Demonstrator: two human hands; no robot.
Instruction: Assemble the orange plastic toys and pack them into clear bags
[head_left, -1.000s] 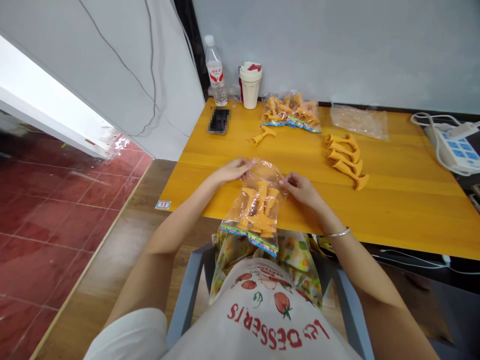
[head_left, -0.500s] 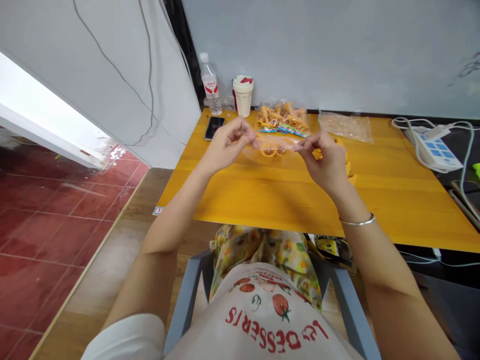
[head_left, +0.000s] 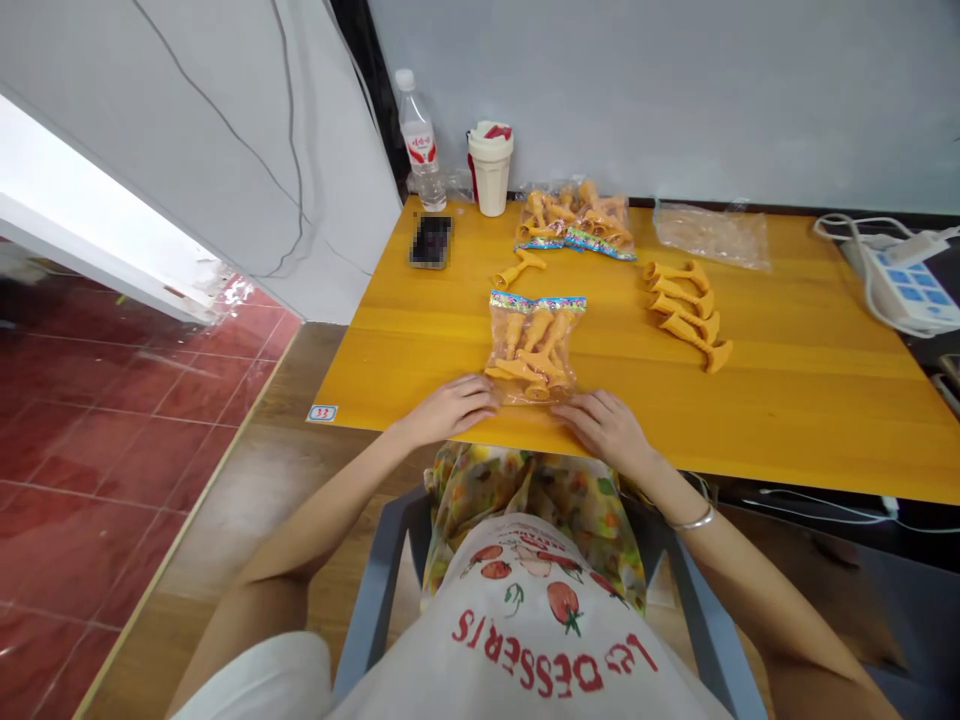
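A clear plastic bag (head_left: pixel 534 350) with a colourful printed top strip lies near the table's front edge, with several orange hammer-shaped pieces inside. At its lower left corner is my left hand (head_left: pixel 454 407), fingers together and pinching the plastic. My right hand (head_left: pixel 602 428) pinches the lower right corner, its fingertips on the film. A single orange piece (head_left: pixel 517 268) rests behind the bag. Several loose orange pieces (head_left: pixel 686 305) form a group to the right.
Filled bags (head_left: pixel 577 218) lie at the back beside a white cup (head_left: pixel 492 170), a water bottle (head_left: pixel 422 145) and a phone (head_left: pixel 431 241). Flat clear plastic (head_left: pixel 712 235) is at the back right, and a power strip (head_left: pixel 915 285) with white cables is at the far right.
Both hands have come down and toward me, from holding the bag raised above the table to its lower corners on the tabletop. The bag now lies flat, and the loose orange pieces are uncovered.
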